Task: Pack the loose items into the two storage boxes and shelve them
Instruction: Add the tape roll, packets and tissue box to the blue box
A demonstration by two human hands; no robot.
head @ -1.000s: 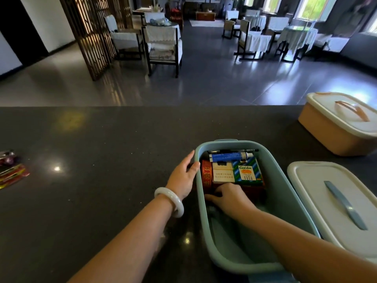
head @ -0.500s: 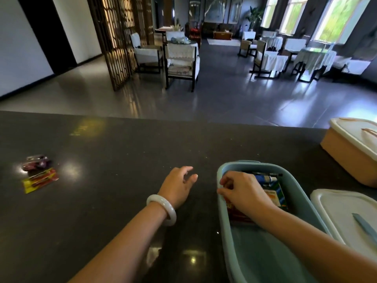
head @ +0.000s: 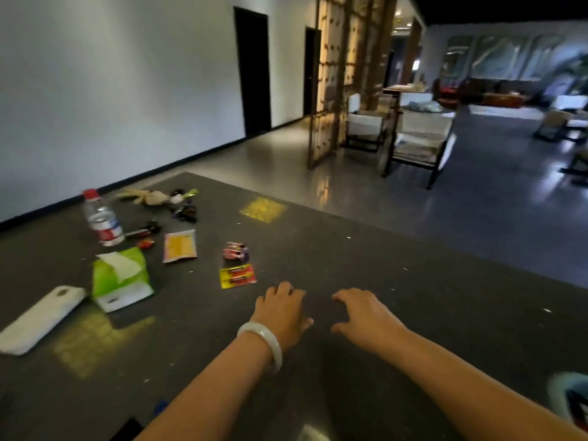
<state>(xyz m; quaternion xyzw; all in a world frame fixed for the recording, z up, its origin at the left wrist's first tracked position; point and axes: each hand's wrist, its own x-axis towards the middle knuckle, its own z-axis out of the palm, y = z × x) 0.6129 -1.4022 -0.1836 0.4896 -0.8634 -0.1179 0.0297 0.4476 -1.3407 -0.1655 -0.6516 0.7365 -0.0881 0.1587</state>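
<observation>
Loose items lie on the dark counter to the left: a yellow-red battery pack, a small red-purple pack, a yellow sachet, a green tissue pack, a water bottle, a white case, a plush toy and small dark bits. My left hand, with a pale bangle on the wrist, hovers just right of the battery pack and holds nothing. My right hand is beside it with fingers spread and loosely curled, empty. Only the teal storage box's corner shows at the lower right.
The counter's far edge drops to a glossy floor with chairs and a wooden lattice screen beyond. A white wall with dark doorways runs along the left.
The view has swung left, away from the boxes. My right hand has come out of the teal box and both hands have moved left over the counter toward the loose items.
</observation>
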